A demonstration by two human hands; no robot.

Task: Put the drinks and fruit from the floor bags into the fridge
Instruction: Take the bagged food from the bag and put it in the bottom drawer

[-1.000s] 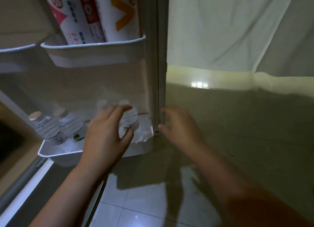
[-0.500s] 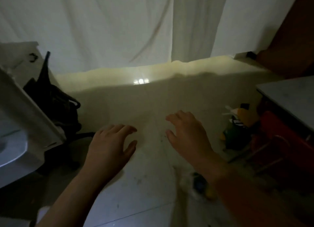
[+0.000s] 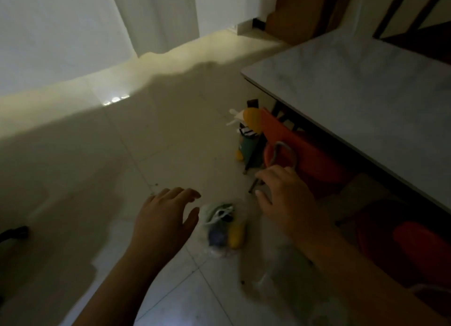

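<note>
On the floor lies a bag (image 3: 223, 228); she has turned from the fridge, left hand (image 3: 163, 218) and right hand (image 3: 283, 199) both open, empty, reaching for more.

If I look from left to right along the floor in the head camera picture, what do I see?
Left hand → clear bag with something yellow and something blue inside → right hand → red stool under the table.
</note>
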